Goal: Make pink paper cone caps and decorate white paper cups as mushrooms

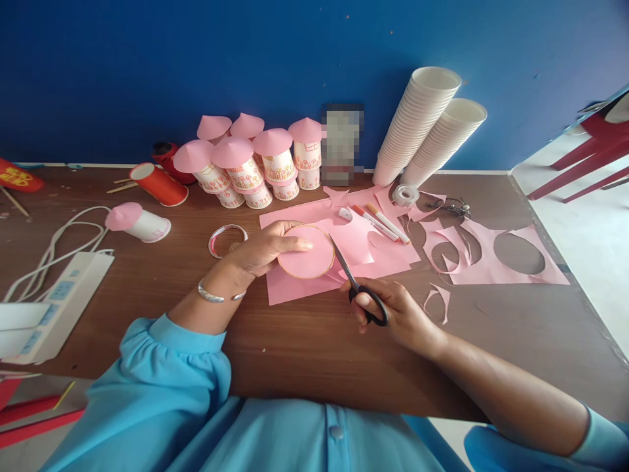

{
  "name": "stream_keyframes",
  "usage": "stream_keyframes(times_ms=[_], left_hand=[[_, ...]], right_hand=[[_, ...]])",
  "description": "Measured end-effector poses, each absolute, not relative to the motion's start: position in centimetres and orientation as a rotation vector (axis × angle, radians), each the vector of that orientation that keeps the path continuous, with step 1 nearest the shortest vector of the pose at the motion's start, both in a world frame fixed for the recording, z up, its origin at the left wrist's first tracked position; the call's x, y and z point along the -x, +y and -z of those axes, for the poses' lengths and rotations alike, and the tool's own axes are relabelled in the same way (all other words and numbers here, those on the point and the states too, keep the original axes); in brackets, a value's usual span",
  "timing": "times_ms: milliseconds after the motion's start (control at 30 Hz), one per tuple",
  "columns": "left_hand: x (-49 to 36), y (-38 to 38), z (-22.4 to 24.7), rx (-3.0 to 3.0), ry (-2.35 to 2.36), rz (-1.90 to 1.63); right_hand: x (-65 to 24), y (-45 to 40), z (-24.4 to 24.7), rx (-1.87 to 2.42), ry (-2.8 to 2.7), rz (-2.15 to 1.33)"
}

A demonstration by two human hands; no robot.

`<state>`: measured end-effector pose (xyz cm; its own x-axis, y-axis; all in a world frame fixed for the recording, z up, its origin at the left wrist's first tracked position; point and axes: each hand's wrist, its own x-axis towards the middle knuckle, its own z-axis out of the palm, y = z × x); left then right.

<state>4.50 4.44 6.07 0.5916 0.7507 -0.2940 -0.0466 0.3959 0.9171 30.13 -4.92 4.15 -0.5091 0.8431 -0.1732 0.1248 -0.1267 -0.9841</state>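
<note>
My left hand (268,249) pinches a pink paper circle (307,259) near its left side, thumb on top. A thin yellowish line runs round the circle's edge. In my right hand (400,314) are scissors (348,267) with black handles, my fingers through the loops. The blade tips meet the circle's right edge; how far the blades are parted I cannot tell. Beneath the circle lie pink paper sheets (289,288) on the brown table (304,360). Two markers (376,224) rest on the paper behind the scissors.
Pink-roofed paper cup houses (275,157) stand against the blue wall, left of two tall stacks of white cups (417,124). Cut-out pink scraps (555,252) and a tape roll (405,195) lie right. Leftward are a red cup (160,185), a tipped cup house (140,221) and a power strip (63,308).
</note>
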Motion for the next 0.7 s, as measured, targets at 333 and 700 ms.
stream_keyframes(times_ms=[333,700], left_hand=[[-4.33,4.63,-6.09,-1.083,0.825,-0.587],[-4.09,4.74,-6.09,-1.060,0.864,-0.625]], right_hand=[[-30.12,-4.93,-4.00,1.090,-1.603,-1.685],[-30.13,-4.97,-4.00,1.075,-1.568,-1.713]])
